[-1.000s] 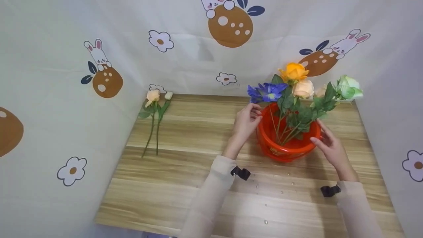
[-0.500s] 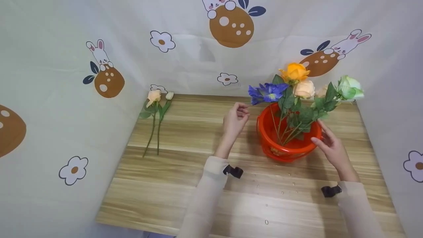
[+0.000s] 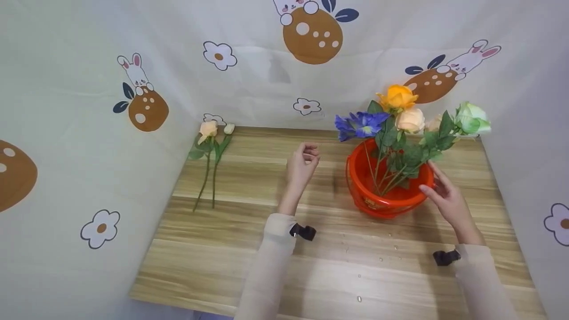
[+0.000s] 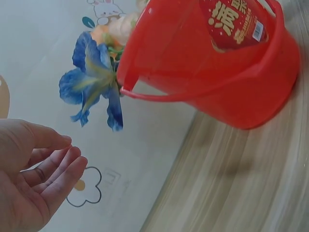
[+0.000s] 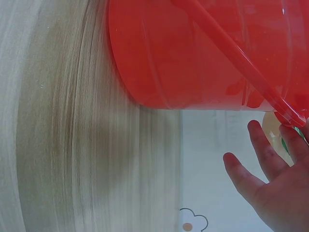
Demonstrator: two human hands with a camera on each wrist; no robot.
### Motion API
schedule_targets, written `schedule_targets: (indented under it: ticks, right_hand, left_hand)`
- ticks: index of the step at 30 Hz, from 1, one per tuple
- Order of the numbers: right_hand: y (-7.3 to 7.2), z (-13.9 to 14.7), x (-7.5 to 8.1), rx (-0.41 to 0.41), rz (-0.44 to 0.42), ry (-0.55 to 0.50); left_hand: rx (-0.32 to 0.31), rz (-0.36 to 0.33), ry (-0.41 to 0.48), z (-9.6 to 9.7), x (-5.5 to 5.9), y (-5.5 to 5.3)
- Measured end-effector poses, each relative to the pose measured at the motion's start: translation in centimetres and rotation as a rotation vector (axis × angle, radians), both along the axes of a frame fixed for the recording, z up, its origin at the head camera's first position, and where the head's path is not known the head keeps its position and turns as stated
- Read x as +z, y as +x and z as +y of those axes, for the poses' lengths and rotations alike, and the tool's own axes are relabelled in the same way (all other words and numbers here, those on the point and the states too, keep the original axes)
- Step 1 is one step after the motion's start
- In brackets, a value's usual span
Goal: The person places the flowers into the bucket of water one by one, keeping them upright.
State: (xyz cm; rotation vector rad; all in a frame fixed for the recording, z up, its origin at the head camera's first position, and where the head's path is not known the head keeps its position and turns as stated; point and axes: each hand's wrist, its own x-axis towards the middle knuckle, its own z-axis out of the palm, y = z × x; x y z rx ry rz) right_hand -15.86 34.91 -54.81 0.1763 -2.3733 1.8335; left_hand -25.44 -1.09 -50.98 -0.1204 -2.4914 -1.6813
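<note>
A red plastic bucket [image 3: 384,202] stands on the wooden table with a thin handle hanging down its side. Inside it lean several artificial flowers: an orange rose [image 3: 398,98], a peach rose [image 3: 410,120], a pale green rose [image 3: 471,118] and a blue iris [image 3: 362,124]. My right hand [image 3: 449,200] is at the bucket's right rim, fingers mostly straight and spread; in the right wrist view its fingertips lie right at the handle's end. To the bucket's left, my left hand [image 3: 302,166] hovers apart from it, fingers loosely bent and holding nothing.
On the table's left lie a peach rose [image 3: 208,129] and a white tulip [image 3: 229,129], stems side by side. Small water drops [image 3: 359,298] dot the wood before the bucket. A printed cloth [image 3: 249,89] closes off the back and sides.
My left hand has drawn away from the bucket's left rim toward the left. The right hand, the bucket and the flowers in it have stayed put.
</note>
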Motion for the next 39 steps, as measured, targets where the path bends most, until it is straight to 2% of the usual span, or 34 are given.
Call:
schedule_targets:
  ticks: [6, 11, 15, 19, 24, 31, 39]
  right_hand:
    - [-0.1, 0.1, -0.3, -0.005, 0.002, 0.013]
    - [0.3, -0.4, 0.8, 0.003, 0.003, -0.02]
    - [0.7, -1.0, 1.8, -0.004, 0.007, -0.013]
    - [1.0, -1.2, 2.2, -0.006, 0.007, -0.007]
    - [0.8, -1.0, 1.9, -0.006, 0.004, -0.02]
    - [0.1, -0.1, 0.1, -0.015, 0.01, -0.01]
    - [0.0, 0.0, -0.2, 0.004, 0.013, -0.028]
  left_hand:
    - [0.031, -0.021, -0.02, -1.6, -0.5, -0.1]
    - [0.053, -0.026, -0.029, -3.0, -1.0, -0.1]
    - [0.075, -0.02, 0.003, -4.1, -1.5, -0.3]
    - [0.093, -0.024, 0.038, -5.2, -2.1, -0.4]
    - [0.151, -0.024, 0.015, -6.7, -2.7, -0.3]
    - [0.214, -0.009, -0.014, -9.2, -3.6, -0.3]
    - [0.284, -0.053, -0.036, -12.5, -4.3, -0.6]
